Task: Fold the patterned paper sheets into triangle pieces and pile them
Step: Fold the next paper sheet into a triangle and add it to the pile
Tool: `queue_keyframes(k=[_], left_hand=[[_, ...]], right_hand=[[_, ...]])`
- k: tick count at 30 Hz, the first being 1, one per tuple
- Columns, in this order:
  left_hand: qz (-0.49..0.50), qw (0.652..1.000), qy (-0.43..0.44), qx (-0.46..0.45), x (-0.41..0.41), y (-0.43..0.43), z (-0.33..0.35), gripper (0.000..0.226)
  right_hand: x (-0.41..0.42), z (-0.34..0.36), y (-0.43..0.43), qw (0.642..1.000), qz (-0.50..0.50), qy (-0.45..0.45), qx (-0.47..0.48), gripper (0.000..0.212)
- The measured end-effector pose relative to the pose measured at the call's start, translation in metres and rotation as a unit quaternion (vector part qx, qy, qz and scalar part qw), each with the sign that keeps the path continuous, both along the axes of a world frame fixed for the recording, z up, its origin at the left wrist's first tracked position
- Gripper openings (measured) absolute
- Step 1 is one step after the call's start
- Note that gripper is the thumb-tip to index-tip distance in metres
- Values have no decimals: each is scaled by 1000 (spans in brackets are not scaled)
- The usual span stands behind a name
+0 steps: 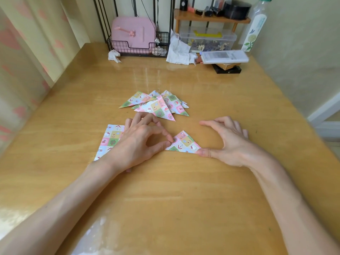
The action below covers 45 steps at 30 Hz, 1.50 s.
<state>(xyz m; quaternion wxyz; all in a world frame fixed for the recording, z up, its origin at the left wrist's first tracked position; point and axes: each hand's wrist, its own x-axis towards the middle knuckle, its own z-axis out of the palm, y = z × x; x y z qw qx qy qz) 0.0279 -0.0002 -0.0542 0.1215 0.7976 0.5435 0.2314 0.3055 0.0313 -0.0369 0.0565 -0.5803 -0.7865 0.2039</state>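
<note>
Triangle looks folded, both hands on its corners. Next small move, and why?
Probably carry the folded triangle to the pile just beyond it: it already lies flat, the left hand pinches its left corner, the right hand presses its right corner with the thumb, and flat sheets wait under the left hand.

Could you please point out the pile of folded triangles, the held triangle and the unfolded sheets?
pile of folded triangles (158,106), head view, top piece's face.
held triangle (184,143), head view, its centre.
unfolded sheets (110,139), head view, exposed top sheet.
</note>
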Motion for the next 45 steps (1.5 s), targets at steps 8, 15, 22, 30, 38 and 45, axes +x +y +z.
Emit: queue_keyframes(k=[8, 15, 22, 30, 38, 45], left_hand=[[-2, 1000, 5, 26, 1, -1, -3, 10], [2, 999, -5, 50, -1, -3, -6, 18], [24, 998, -21, 46, -1, -4, -5, 32], [75, 988, -130, -37, 0, -7, 6, 51], [62, 956, -268, -99, -1, -10, 12, 35], [22, 949, -298, -104, 3, -9, 12, 30]], right_hand=[[-1, 3, -6, 999, 34, 35, 4, 68], [-27, 2, -15, 994, 45, 86, 47, 48], [-40, -4, -13, 950, -2, 312, 7, 32], [-43, 2, -12, 894, -5, 447, 23, 27], [-54, 2, -20, 907, -55, 417, 2, 47], [-54, 1, -20, 887, -18, 455, -76, 12]])
